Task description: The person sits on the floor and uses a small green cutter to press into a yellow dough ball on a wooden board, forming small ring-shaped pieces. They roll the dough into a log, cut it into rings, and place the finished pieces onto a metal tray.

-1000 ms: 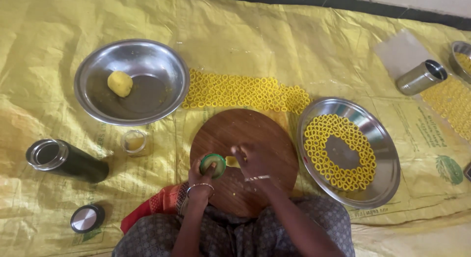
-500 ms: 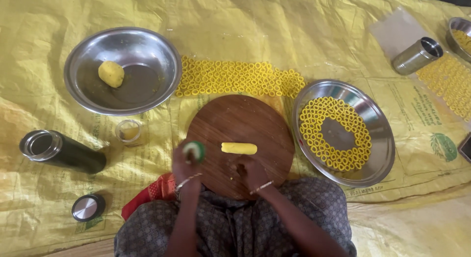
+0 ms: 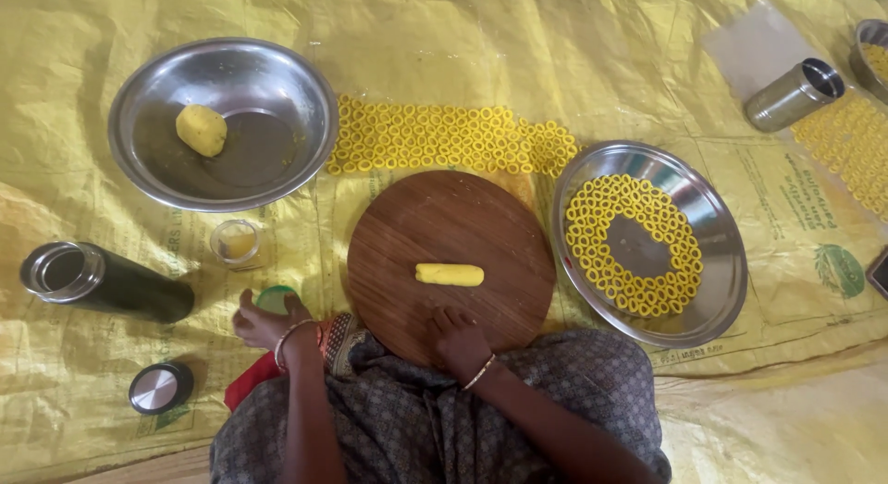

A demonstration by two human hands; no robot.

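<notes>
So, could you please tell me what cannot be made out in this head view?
- Green round thing: mostly covered by the left hand; its kind is unclear.
- Right hand: its underside on the wooden board is hidden.
- Far-right steel bowl: cut off by the frame edge.
- Small glass: contents too small to tell.

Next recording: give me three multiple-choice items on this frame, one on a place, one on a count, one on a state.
1. Where does the dough roll lie?
A. in the deep bowl
B. on the round wooden board
C. on the ring-lined plate

2. How many dough lumps lie in the steel bowl at upper left?
A. none
B. one
C. three

3. How does the dark flask stand?
A. on its side, uncapped
B. upright, capped
C. upright, uncapped

Answers:
1 B, the roll rests mid-board.
2 B, a single lump sits in it.
3 A, its open mouth faces sideways, the cap lying apart.
</notes>
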